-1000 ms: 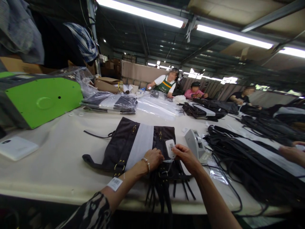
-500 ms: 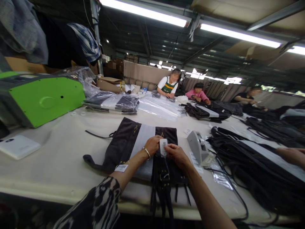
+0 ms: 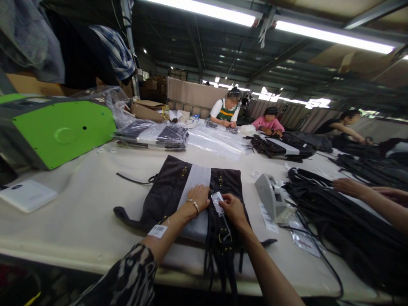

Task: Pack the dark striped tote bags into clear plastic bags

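Cream table (image 3: pixel 83 191) under everything. Heap of dark bags (image 3: pixel 344 225) sits right of the bag, as its worker sees it; green machine (image 3: pixel 63 131) is off to the bag's far left.

The bag (image 3: pixel 172 187) lies flat on the table, in front of the worker. Near-black, slightly wrinkled, pale grey stripe down the middle, brass-coloured buckles either side. One strap pokes out left; a bunch of dark straps trails over the near table edge.

Grey dispenser (image 3: pixel 270 195) just right of the bag, label strip (image 3: pixel 268 217) beside it.

Left hand (image 3: pixel 199 199) rests on the bag's stripe, fingers close together; can't tell if they grip anything. Right hand (image 3: pixel 234 209) pinches a tag (image 3: pixel 216 202) over the bag's right half.

Barcode label (image 3: pixel 157 230) on the left forearm, above the bag's near left corner: bars show, digits too small. Tag is white and shiny, print unreadable from here. No brand I can make out on the bag.
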`<state>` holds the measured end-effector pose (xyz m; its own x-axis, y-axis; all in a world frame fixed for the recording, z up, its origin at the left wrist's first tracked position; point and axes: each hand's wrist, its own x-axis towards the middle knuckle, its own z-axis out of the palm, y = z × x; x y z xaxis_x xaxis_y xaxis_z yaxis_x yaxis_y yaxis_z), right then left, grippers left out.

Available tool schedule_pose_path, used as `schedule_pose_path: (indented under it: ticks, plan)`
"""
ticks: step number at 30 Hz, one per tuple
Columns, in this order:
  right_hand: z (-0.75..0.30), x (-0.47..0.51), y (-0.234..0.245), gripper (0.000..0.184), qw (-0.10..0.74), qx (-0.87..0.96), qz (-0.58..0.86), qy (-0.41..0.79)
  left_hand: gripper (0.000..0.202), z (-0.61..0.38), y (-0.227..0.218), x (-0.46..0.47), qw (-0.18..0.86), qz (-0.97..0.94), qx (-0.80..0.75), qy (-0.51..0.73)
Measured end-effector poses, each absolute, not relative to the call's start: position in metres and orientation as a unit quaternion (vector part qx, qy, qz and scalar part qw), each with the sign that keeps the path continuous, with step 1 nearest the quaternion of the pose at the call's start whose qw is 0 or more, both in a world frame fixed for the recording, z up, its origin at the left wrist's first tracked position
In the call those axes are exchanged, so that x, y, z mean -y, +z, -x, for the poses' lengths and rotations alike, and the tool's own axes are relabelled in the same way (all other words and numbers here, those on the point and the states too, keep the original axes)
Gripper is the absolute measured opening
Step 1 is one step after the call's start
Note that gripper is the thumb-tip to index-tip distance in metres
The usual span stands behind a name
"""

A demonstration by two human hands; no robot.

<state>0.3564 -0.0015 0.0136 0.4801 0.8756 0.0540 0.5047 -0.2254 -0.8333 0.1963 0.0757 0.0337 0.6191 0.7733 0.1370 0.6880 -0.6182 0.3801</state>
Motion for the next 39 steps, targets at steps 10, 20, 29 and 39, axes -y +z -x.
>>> schedule_pose_path:
  ticks: [10, 20, 29, 39]
  plan:
    - [-0.352, 0.007, 0.014, 0.025, 0.254, 0.523, 0.808, 0.098, 0.047, -0.181, 0.043, -0.069, 0.145, -0.949, -0.260, 0.109]
    - [-0.339, 0.017, 0.021, 0.021, 0.176, 0.560, 0.810, 0.008, 0.012, -0.195, 0.050, -0.070, 0.187, -0.943, -0.256, 0.099]
    - [-0.347, 0.013, 0.038, 0.017, 0.257, 0.579, 0.773, -0.001, 0.018, -0.239, 0.060, -0.135, 0.334, -0.828, -0.409, 0.190]
    - [-0.336, -0.061, 0.027, 0.007, 0.298, 0.526, 0.786, 0.124, 0.017, -0.230, 0.056, -0.135, 0.264, -0.825, -0.466, 0.182]
